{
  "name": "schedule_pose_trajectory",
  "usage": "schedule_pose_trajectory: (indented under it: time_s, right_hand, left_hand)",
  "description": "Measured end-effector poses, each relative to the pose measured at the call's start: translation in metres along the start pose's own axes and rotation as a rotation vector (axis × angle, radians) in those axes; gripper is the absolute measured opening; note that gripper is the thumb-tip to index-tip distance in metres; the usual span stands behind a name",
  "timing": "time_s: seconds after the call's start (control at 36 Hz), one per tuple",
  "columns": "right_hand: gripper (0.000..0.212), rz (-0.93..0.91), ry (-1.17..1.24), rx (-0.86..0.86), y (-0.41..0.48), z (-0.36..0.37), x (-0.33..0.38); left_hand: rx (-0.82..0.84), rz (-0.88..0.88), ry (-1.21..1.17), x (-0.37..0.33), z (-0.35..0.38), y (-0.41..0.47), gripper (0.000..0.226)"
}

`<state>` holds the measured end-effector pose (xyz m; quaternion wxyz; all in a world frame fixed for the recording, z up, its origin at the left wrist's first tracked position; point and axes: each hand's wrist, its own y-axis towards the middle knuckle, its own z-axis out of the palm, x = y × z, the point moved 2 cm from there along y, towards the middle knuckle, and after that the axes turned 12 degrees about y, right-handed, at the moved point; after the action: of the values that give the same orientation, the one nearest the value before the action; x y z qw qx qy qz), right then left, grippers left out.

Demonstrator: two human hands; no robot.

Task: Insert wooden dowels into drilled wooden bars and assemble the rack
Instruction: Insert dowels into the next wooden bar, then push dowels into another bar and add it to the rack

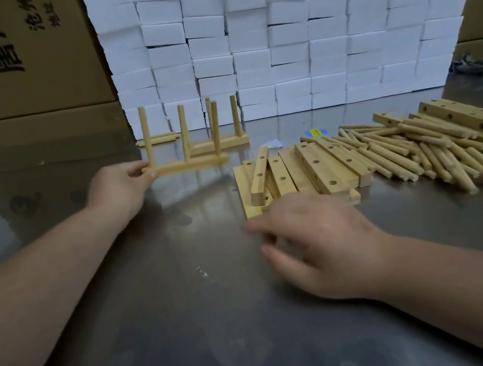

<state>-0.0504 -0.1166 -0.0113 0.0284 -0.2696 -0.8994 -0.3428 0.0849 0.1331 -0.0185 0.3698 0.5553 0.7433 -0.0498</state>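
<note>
My left hand (120,188) pinches the left end of a wooden bar (191,164) with three dowels standing upright in it, held just above the metal table. Behind it a second bar with upright dowels (220,144) rests on the table. My right hand (315,241) hovers blurred over the table just in front of a heap of drilled bars (306,171); its fingers are loosely curled and I see nothing in them. A pile of loose dowels (421,151) lies to the right of the bars.
More drilled bars (460,115) lie at the far right. A wall of white foam blocks (288,32) stands behind, cardboard boxes (2,60) at back left. Two loose dowels (156,139) lie by the foam. The steel table (177,323) spreads in front.
</note>
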Motion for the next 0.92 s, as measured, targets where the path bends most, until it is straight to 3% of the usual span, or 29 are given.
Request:
schedule_pose_trajectory:
  time_s: [0.28, 0.5, 0.92]
  right_hand:
    - [0.027, 0.008, 0.049, 0.168, 0.002, 0.006, -0.001]
    - [0.028, 0.039, 0.075, 0.177, 0.002, 0.008, -0.008]
    - [0.030, 0.086, 0.040, 0.234, 0.002, 0.010, -0.011]
  left_hand:
    - [0.123, 0.055, 0.166, -0.010, 0.032, 0.044, 0.033]
    - [0.293, 0.072, 0.249, -0.033, 0.069, 0.072, 0.039]
    - [0.203, 0.090, 0.471, -0.044, 0.088, 0.100, 0.032]
